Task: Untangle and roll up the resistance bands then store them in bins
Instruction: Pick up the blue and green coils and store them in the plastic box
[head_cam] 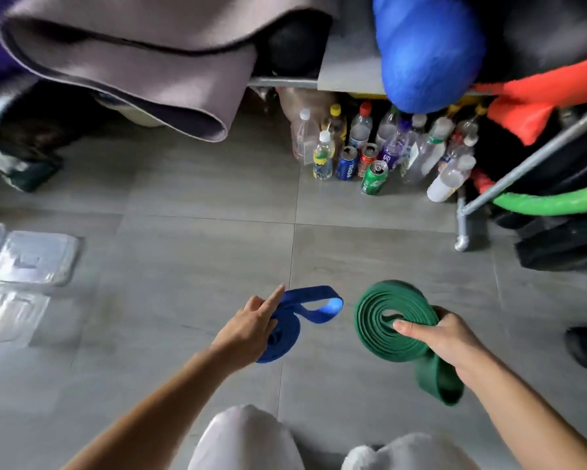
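Both bands rolled, both in hand, so this looks like the storing step. Left hand [251, 325] grips the blue resistance band [287, 329], fingers curled round the coil with the index finger sticking out straight. The coil is loose: its outer end loops free just past the fingertips. Right hand [449, 337] pinches the green resistance band [383, 315], thumb laid across the flat spiral and fingers under it, and the tail end hangs below the wrist.

Next move likely needs the loose ends tucked or held so the coils don't spring open, then a carry to a bin. No bin is clearly visible. The clear plastic pieces [34, 257] on the floor well left of the left hand may be lids or containers, can't tell.

Ahead of the right hand are plastic bottles and drink cans [373, 154] beside a metal rack leg [461, 228]. A grey mat [132, 66] hangs ahead of the left hand. Nothing lies between the hands.
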